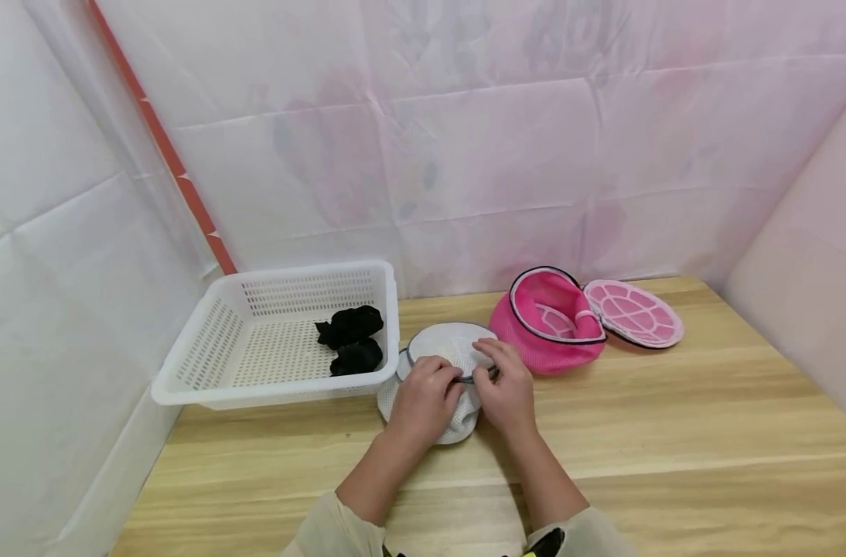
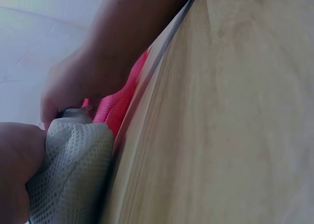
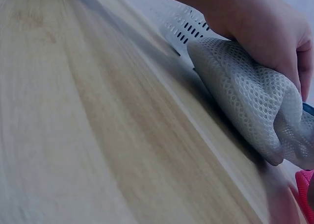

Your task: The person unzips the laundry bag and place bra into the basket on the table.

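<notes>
A white mesh laundry bag (image 1: pixel 458 422) with a dark-edged round lid (image 1: pixel 451 342) sits on the table in front of the person. The left hand (image 1: pixel 426 396) grips the near edge of the lid, fingers curled. At that edge's right end, the right hand (image 1: pixel 509 387) pinches the dark trim between thumb and fingers. In the left wrist view the bag's mesh side (image 2: pixel 73 170) bulges below both hands. The right wrist view shows the mesh (image 3: pixel 240 91) creased under the left hand (image 3: pixel 274 33). What the bag holds is hidden.
Left of the bag stands a white perforated basket (image 1: pixel 270 394) with two black cloth bundles (image 1: pixel 353 329) inside. A pink mesh bag (image 1: pixel 548 352) stands open at the right, its round lid (image 1: pixel 635 313) folded back. White sheeting (image 1: pixel 479 155) hangs behind the wooden table (image 1: pixel 673 433).
</notes>
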Motion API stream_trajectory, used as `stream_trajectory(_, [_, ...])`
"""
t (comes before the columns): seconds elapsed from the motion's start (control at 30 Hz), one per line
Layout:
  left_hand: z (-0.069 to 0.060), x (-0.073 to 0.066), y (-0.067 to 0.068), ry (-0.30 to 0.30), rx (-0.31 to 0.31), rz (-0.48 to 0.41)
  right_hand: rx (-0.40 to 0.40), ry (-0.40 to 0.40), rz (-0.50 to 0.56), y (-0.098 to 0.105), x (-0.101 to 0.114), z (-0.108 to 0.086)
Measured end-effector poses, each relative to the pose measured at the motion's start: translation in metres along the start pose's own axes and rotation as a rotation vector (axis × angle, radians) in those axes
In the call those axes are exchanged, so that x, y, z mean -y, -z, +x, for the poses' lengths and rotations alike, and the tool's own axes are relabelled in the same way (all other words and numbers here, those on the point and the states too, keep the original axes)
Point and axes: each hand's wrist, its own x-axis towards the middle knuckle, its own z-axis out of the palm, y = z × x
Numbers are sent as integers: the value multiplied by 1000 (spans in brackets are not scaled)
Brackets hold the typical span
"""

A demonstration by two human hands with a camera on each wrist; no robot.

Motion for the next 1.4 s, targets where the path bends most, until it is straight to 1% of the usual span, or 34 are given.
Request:
stream_trajectory(0.1, [-3,0,2,15,7,3,101,-78,6,3,1,-2])
stream_trajectory(0.23, [-5,-1,5,-8,-9,7,229,-167,-5,7,-1,-2])
stream_trajectory(0.33, [-8,-1,7,-14,-25,36,307,-198,-22,9,-2,-1])
stream_trajectory(0.43, [-12,-2,12,15,-11,71,344,-219,-28,9,-3,0])
stream_trajectory(0.47, [-13,-2,14,29,6,79,344,-233,-21,9,-3,1])
stream_trajectory(0.53, [-15,-3,21,60,63,86,320,-265,-7,8,-4,1])
stream_trajectory(0.67, [-16,-4,34,98,235,89,211,-360,46,6,-6,0])
stream_trajectory(0.73, [-17,-5,39,99,313,86,152,-401,79,7,-6,0])
stream_trajectory(0.8, [-17,-5,41,100,360,70,100,-435,118,8,-6,0])
stream_trajectory(0.87, [-18,-5,42,100,375,47,52,-480,156,9,-7,0])
stream_trajectory(0.93, [-19,-5,41,97,364,36,7,-541,198,9,-7,1])
stream_trajectory(0.97, [-19,-4,40,97,352,30,-13,-579,237,9,-8,1])
stream_trajectory(1.07, [-20,-3,37,95,316,25,-46,-713,424,7,-8,2])
stream_trajectory(1.13, [-21,-2,34,85,289,27,-40,-804,555,6,-8,2])
stream_trajectory(1.2, [-22,0,31,71,258,31,-14,-872,638,5,-7,3])
stream_trajectory(1.27, [-22,2,29,46,221,34,30,-908,639,5,-6,3])
stream_trajectory(1.4, [-21,5,24,-7,150,37,131,-938,541,5,-2,5])
